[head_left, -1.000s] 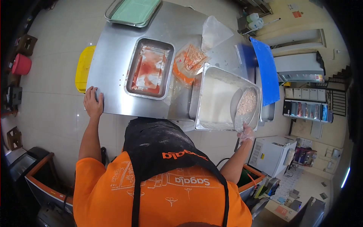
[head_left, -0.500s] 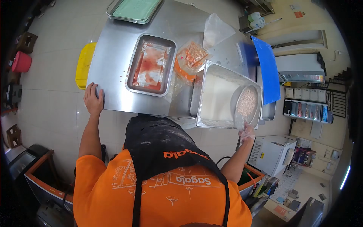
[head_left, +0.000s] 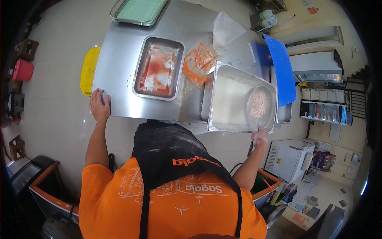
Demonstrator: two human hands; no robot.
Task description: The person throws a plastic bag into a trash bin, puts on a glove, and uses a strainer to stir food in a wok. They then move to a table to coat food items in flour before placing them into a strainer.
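Observation:
My right hand (head_left: 260,136), in a clear plastic glove, is closed round the handle of a round strainer (head_left: 253,118). Small pinkish, flour-dusted pieces (head_left: 258,103) lie gathered in the strainer's bowl. The strainer is over the right end of a deep steel pan (head_left: 211,99), whose inside is coated with white powder. At the table's front left corner, my left hand (head_left: 98,105) rests bare on the edge with its fingers stretched out, holding nothing.
On the steel table (head_left: 119,63) stands a shallow tray (head_left: 140,85) with reddish liquid. Beside it lie a plastic bag of orange-pink pieces (head_left: 205,55) and a clear bag (head_left: 227,30). A green tray (head_left: 139,11) sits at the back, a blue board (head_left: 280,71) at the right.
The strainer has shifted slightly and looks more level over the pan. The pieces in it have drawn into a tighter heap. My left hand stays on the table edge.

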